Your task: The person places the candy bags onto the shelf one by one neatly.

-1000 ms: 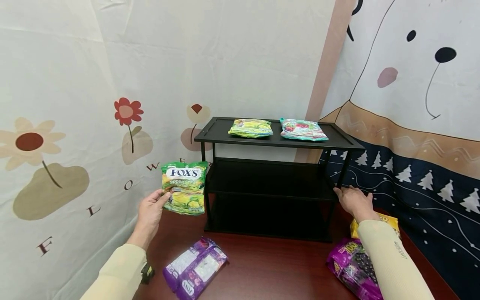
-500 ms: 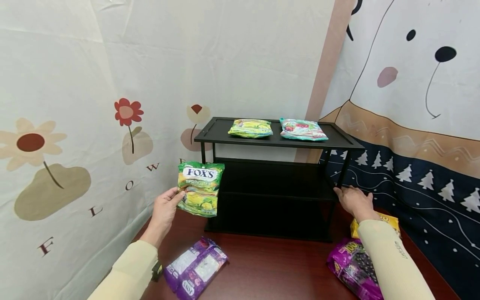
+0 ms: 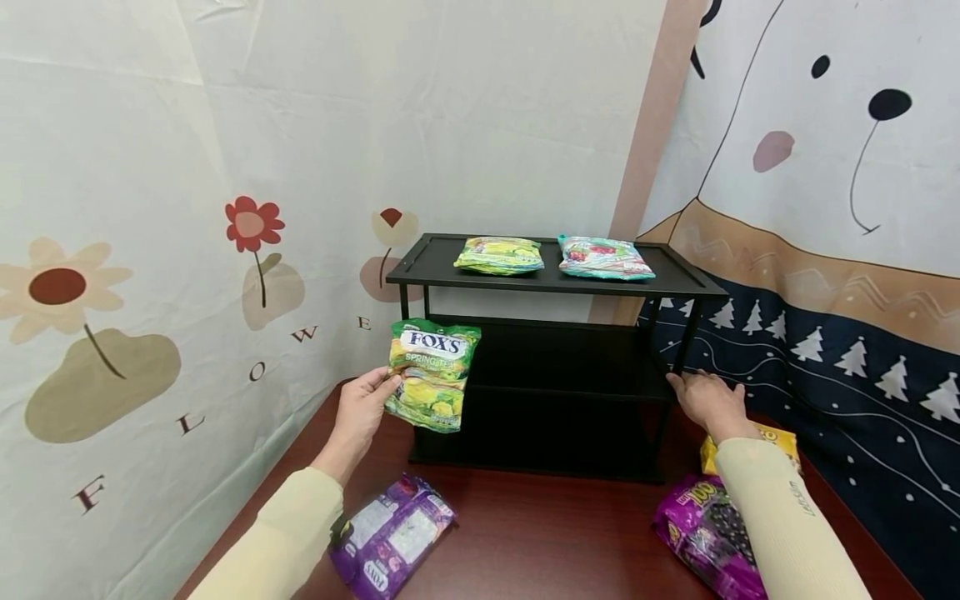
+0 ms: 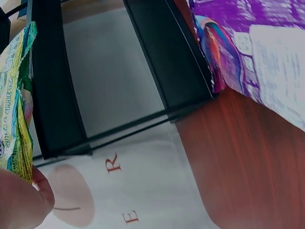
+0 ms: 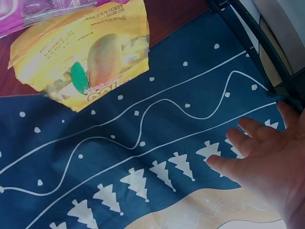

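Between thumb and fingers, my left hand (image 3: 362,412) pinches the left edge of a green Fox's Spring Tea candy bag (image 3: 432,375). The bag hangs upright in front of the left side of a black three-tier shelf (image 3: 540,354). In the left wrist view, the candy bag (image 4: 15,102) shows its side at the left edge, with part of the left hand (image 4: 21,198) below. My right hand (image 3: 708,402) is at the shelf's right post, fingers loosely spread. Seen from the right wrist, the right hand (image 5: 267,157) has its fingertips right by the post and grips nothing.
Two candy bags, one yellow-green (image 3: 500,256) and one teal (image 3: 604,257), lie on the top tier. A purple Fox's bag (image 3: 393,533) lies front left on the red-brown table (image 3: 540,533). Under my right arm are a purple bag (image 3: 708,533) and a yellow bag (image 3: 780,446). Printed curtains stand behind.
My left hand has carried the green candy bag to the right, from beside the shelf's left post to in front of its left part. The right hand has stayed at the post.
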Tool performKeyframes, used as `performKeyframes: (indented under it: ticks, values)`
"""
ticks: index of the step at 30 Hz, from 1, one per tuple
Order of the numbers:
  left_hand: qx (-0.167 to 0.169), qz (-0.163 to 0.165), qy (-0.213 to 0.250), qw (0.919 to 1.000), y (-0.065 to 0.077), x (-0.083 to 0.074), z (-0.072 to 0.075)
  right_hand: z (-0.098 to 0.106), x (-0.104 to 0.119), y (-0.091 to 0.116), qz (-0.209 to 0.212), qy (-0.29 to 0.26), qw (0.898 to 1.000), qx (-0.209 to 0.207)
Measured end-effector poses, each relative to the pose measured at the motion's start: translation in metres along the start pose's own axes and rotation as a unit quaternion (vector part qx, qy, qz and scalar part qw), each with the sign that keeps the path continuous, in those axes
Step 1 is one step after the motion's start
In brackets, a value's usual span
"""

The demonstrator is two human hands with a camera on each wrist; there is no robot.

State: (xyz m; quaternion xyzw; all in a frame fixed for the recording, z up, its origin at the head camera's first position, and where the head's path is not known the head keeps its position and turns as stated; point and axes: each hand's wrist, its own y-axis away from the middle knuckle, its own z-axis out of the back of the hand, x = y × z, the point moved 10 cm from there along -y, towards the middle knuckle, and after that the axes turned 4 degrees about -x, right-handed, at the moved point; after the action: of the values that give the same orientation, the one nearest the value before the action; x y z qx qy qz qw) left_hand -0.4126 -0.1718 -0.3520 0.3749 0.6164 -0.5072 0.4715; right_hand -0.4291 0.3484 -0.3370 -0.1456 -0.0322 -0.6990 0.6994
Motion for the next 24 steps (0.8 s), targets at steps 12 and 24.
performKeyframes:
  ticks: [12, 24]
  values:
    - [0.008, -0.008, -0.020, 0.9997, 0.000, -0.007, -0.028, 0.000, 0.000, 0.001, -0.002, -0.003, 1.000, 0.001]
    - [0.016, 0.009, -0.029, 0.9994, -0.008, -0.012, -0.055, -0.002, -0.001, -0.002, -0.005, 0.007, 1.000, -0.001]
